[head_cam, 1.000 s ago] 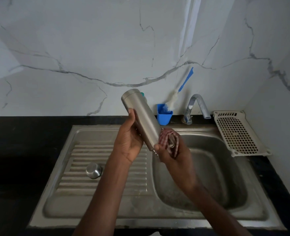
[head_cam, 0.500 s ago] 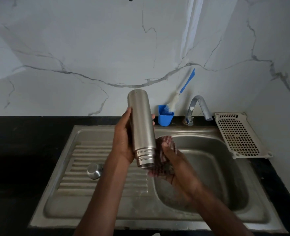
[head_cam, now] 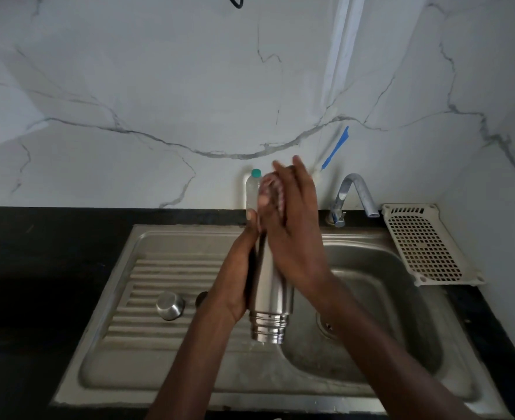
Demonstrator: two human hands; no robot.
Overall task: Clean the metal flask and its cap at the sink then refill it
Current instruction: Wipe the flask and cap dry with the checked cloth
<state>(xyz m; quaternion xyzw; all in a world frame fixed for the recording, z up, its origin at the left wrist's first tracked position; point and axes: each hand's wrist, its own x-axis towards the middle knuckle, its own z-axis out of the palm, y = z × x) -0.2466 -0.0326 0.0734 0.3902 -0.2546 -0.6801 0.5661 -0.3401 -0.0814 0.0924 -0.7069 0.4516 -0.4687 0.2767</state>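
Note:
The metal flask (head_cam: pixel 270 294) is upside down over the sink, its threaded mouth pointing down near the basin's left edge. My left hand (head_cam: pixel 235 277) grips its body from the left. My right hand (head_cam: pixel 292 225) presses a reddish checked cloth (head_cam: pixel 269 192) against the flask's upper end, which the hand and cloth hide. The round metal cap (head_cam: pixel 170 305) lies on the ribbed drainboard (head_cam: pixel 147 286), left of my left arm.
The steel sink basin (head_cam: pixel 386 313) with its drain lies to the right. A tap (head_cam: pixel 353 195) stands behind it. A white perforated tray (head_cam: pixel 425 244) rests at the right. A clear bottle with a green top (head_cam: pixel 252 189) and a blue brush handle (head_cam: pixel 336 148) stand at the back wall.
My right hand has slid the cloth from the flask's lower mouth end up to its top end. The flask has stayed upside down in my left hand and sits lower in view.

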